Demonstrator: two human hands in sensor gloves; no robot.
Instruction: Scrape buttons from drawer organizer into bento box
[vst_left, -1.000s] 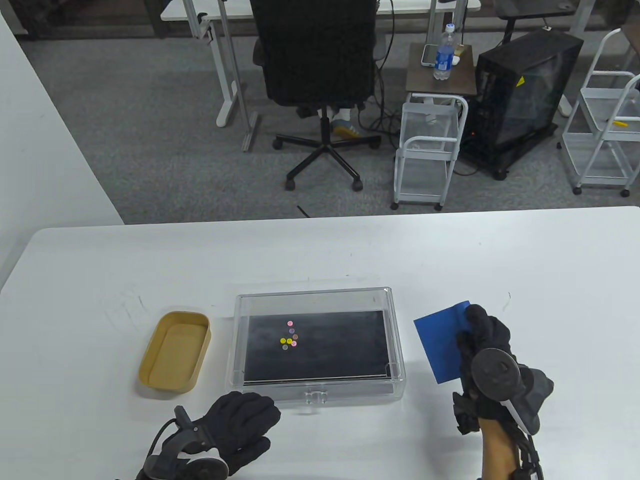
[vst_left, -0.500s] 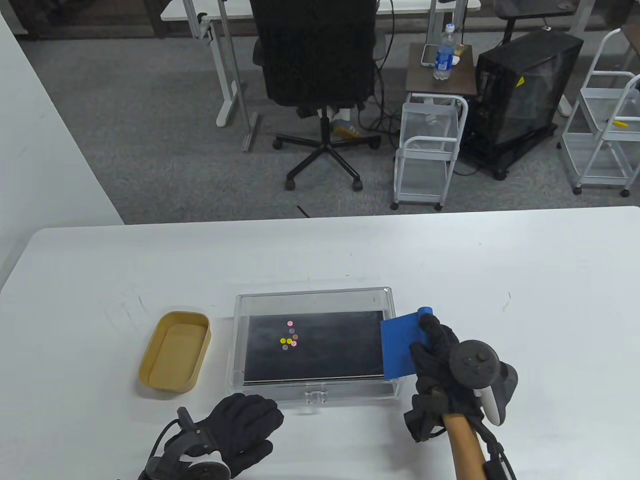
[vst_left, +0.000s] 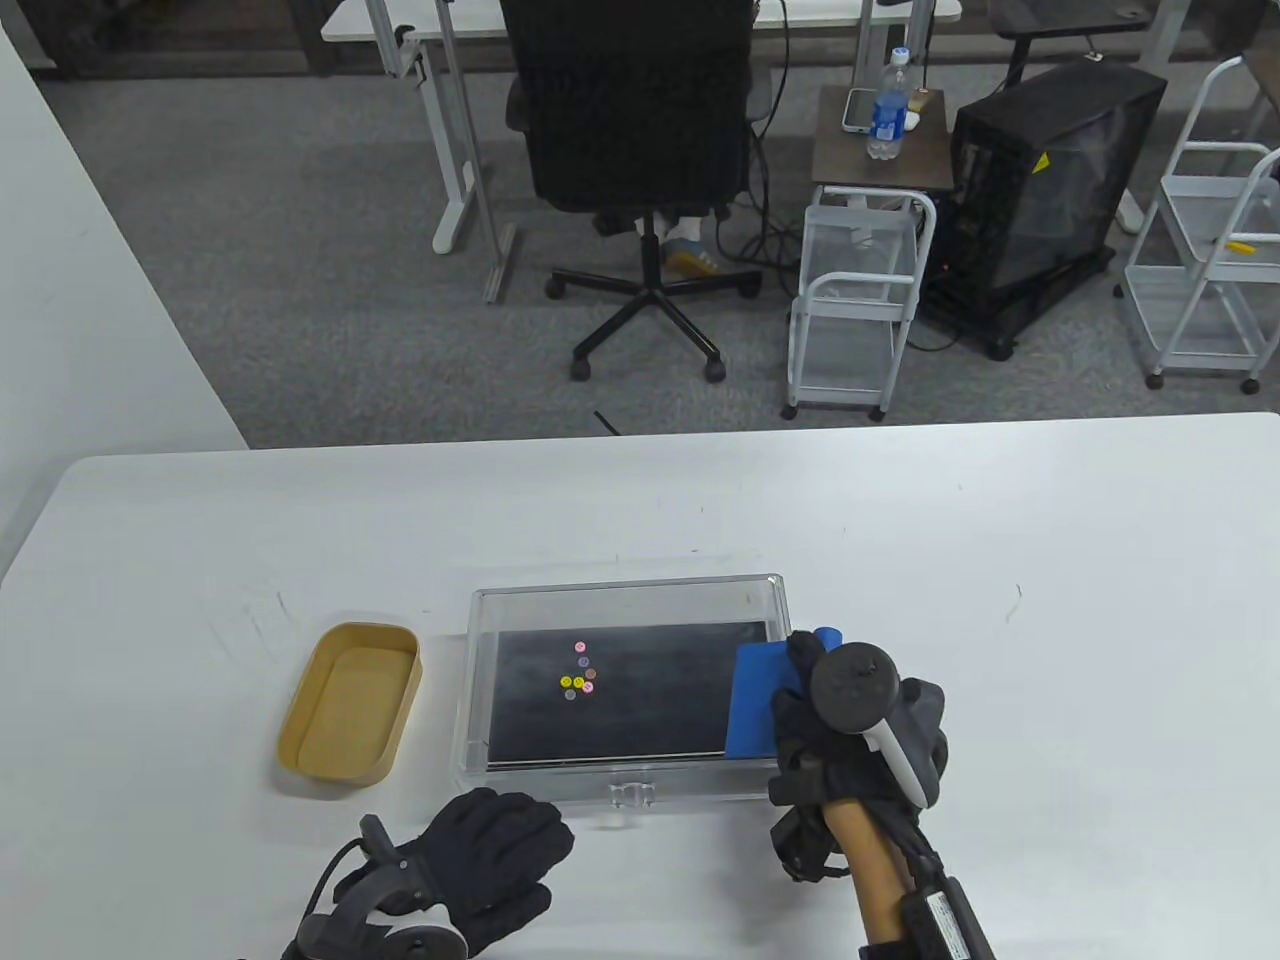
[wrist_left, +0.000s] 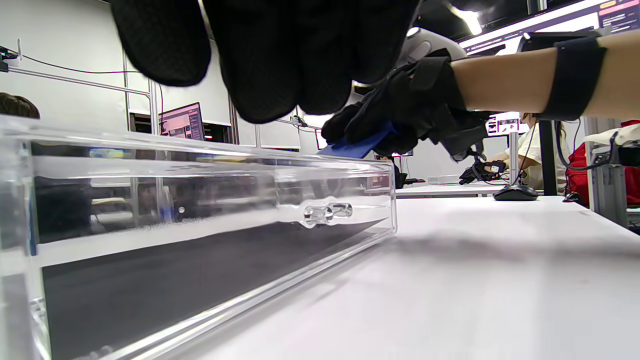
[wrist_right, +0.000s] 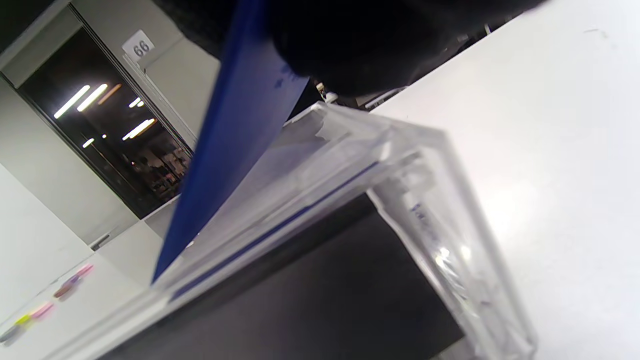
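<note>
A clear drawer organizer (vst_left: 630, 598) with a black floor sits mid-table. Several small coloured buttons (vst_left: 578, 674) lie in a cluster left of its middle; they also show at the lower left of the right wrist view (wrist_right: 37, 310). A tan bento box (vst_left: 350, 700) stands empty to its left. My right hand (vst_left: 815, 715) grips a blue scraper (vst_left: 755, 700) held over the organizer's right end; the scraper also shows in the right wrist view (wrist_right: 235, 135) and the left wrist view (wrist_left: 357, 146). My left hand (vst_left: 490, 850) rests flat on the table, empty, in front of the organizer's near-left corner.
The organizer's front wall carries a small clear knob (vst_left: 630, 795). The white table (vst_left: 1050, 600) stretches wide to the right and behind. An office chair (vst_left: 640, 150) and carts stand on the floor beyond the far edge.
My right hand has carried the blue scraper leftward from the table right of the organizer to over the organizer's right end. My left hand has barely moved.
</note>
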